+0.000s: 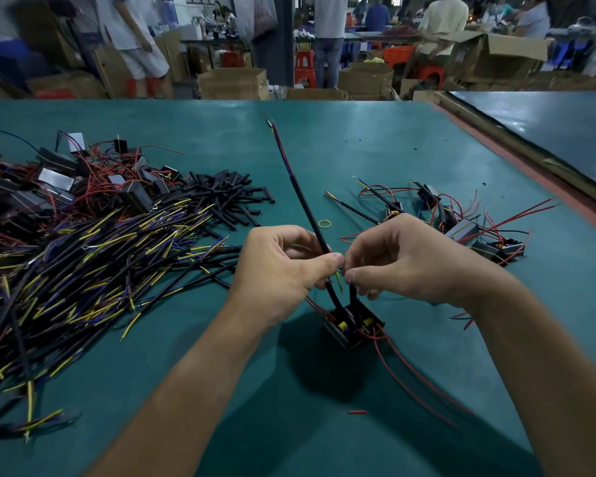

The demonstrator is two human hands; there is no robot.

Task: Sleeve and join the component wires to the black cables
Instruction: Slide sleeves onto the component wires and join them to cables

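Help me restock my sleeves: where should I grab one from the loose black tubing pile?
Pinch a sleeve on the pile's right fringe at mid-length, coming from above. Those lie flat and separate on the mat, while the ones further left overlap and tangle with the cables.

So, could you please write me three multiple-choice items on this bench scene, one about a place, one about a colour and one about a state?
1. Where does the heap of short black sleeves lie?
A. beyond the left hand, on the left half of the table
B. by the right elbow
C. in a cardboard box

2. What colour is the mat on the table?
A. red
B. teal green
C. white

3. What is the left hand doing?
A. lying flat and open
B. pinching a long black cable
C. holding scissors

Answers: 1 A, the sleeves sit past the wire pile on the left. 2 B, the mat is teal. 3 B, thumb and fingers close on the cable.
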